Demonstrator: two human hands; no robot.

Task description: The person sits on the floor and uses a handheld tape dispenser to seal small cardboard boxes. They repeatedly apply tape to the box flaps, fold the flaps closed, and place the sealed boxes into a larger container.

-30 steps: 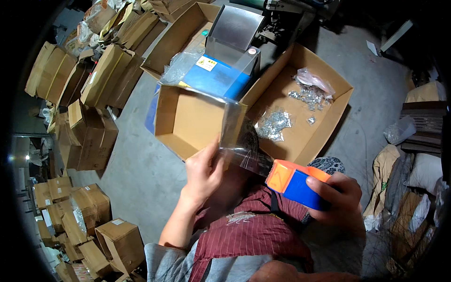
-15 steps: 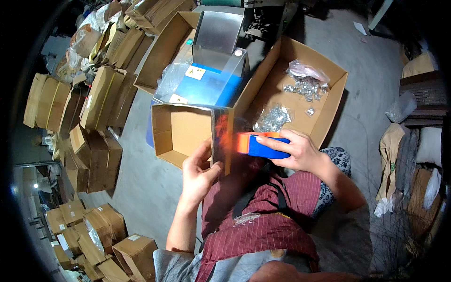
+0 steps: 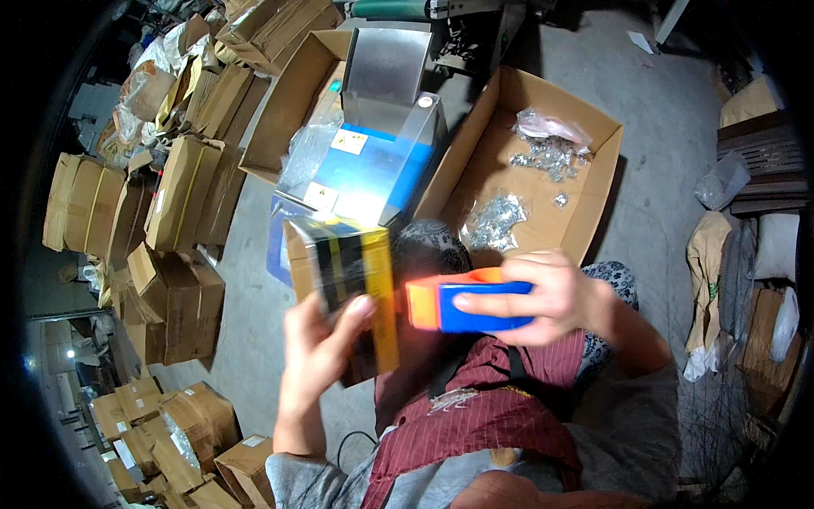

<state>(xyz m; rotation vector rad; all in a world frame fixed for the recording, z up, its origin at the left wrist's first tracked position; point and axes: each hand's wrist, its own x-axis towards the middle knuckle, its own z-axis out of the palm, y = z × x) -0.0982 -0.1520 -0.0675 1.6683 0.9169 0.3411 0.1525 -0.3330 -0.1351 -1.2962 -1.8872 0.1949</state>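
Note:
My left hand [image 3: 318, 343] grips the near left part of a small cardboard box [image 3: 381, 293], thumb on its dark side. The box is tilted and shows a dark, shiny face and a yellowish side; it is smeared by motion. To its right, my right hand [image 3: 551, 297] is wrapped round an orange-and-blue block-shaped tool [image 3: 485, 310]. The tool's orange end points at the box, with a small gap between them. What kind of tool it is I cannot make out. Behind the box stands a blue machine [image 3: 373, 165] with clear side panels and a grey metal lid.
A large open carton [image 3: 475, 161] at the right holds clear bags of small metal parts [image 3: 496, 220]. Another open carton [image 3: 263, 140] stands behind the machine's left. Stacked cardboard boxes [image 3: 182, 191] line the left side; a conveyor end [image 3: 390, 8] shows at the back.
The box has turned so that its open inside no longer shows, and has come nearer with my left hand. My right hand and the tool have moved slightly nearer to me.

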